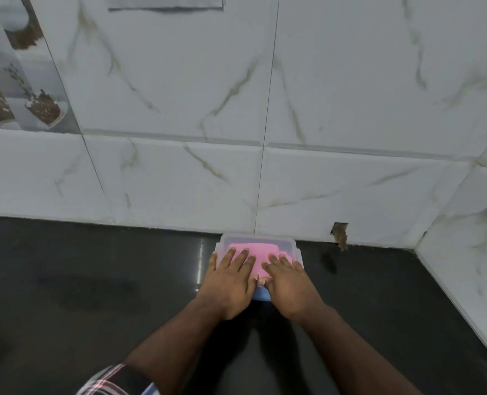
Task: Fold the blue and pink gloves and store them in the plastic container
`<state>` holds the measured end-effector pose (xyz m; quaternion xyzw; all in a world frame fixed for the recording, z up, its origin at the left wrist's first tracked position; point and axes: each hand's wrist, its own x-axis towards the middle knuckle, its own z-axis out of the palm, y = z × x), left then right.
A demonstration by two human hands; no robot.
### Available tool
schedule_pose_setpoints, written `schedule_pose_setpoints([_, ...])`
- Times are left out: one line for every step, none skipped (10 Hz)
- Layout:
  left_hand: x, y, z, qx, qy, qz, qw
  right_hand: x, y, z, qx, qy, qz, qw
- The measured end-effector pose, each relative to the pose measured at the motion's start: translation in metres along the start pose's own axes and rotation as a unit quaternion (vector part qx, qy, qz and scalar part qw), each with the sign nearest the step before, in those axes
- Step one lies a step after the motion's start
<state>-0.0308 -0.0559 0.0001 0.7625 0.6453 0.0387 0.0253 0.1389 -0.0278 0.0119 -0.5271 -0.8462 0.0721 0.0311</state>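
A clear plastic container (290, 246) with a translucent lid stands on the black counter against the tiled wall. Through the lid I see folded pink glove fabric (253, 249). A strip of blue (262, 294) shows at the container's near edge between my wrists; whether it is the blue glove or part of the box I cannot tell. My left hand (231, 283) lies flat on the lid's left half, fingers spread. My right hand (289, 283) lies flat on the right half. Both palms press down on the lid and hold nothing.
The black counter (94, 280) stretches left and right of the container. White marble-pattern wall tiles (265, 109) rise right behind it, and a side wall (464, 252) closes the right corner. A chipped hole (339, 232) marks the wall base.
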Motion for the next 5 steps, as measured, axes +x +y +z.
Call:
schedule_pose_setpoints([0.014,-0.004,-0.001,0.006,-0.005,0.001,1.000,0.013,0.002,-0.006,0.006,-0.012,0.002,1.000])
schedule_pose_setpoints([0.019,-0.006,-0.002,0.008,-0.006,0.006,1.000,0.015,0.001,-0.011,-0.013,-0.021,0.003,1.000])
schedule_pose_setpoints([0.019,-0.004,-0.006,0.021,-0.039,-0.006,0.999,0.014,-0.002,-0.013,-0.028,-0.031,0.006,0.999])
schedule_pose_setpoints([0.018,-0.002,-0.013,0.025,-0.038,-0.022,0.999,0.013,-0.008,-0.021,-0.029,-0.056,0.021,0.998])
schedule_pose_setpoints([0.016,-0.005,-0.013,0.046,0.083,0.005,0.995,0.013,-0.018,-0.037,-0.031,-0.020,0.029,0.999])
